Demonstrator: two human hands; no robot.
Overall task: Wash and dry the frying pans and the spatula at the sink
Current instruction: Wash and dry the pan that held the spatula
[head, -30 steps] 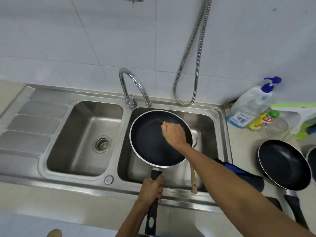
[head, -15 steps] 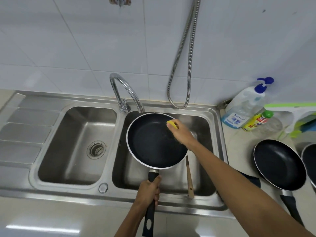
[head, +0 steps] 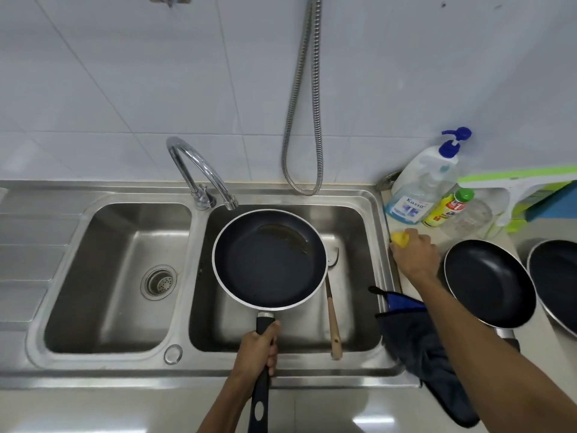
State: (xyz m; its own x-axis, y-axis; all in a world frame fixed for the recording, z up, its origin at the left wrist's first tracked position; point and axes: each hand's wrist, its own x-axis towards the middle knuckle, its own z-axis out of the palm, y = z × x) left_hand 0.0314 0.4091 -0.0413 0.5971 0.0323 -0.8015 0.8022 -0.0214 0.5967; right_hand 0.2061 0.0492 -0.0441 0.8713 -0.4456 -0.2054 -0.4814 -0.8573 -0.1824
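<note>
My left hand (head: 258, 348) grips the black handle of a dark frying pan (head: 269, 260), held level over the right sink basin (head: 352, 220); a wet smear shows near the pan's far rim. My right hand (head: 412, 253) rests on the counter right of the sink, closed on a yellow sponge (head: 399, 239). A spatula with a wooden handle (head: 332, 317) lies in the right basin beside the pan. Two more dark frying pans (head: 488, 282) (head: 559, 276) sit on the counter at the right.
The chrome tap (head: 199, 170) arches over the divider, with a metal hose (head: 301, 120) hanging on the tiled wall. The left basin (head: 118, 276) holds only its drain. A dark cloth (head: 418, 342) drapes over the sink's right edge. Soap bottles (head: 421, 182) and a squeegee (head: 515, 189) stand behind.
My right hand has left the pan's inside and carried the yellow sponge rightward to the counter beside the sink. The left hand keeps hold of the pan handle.
</note>
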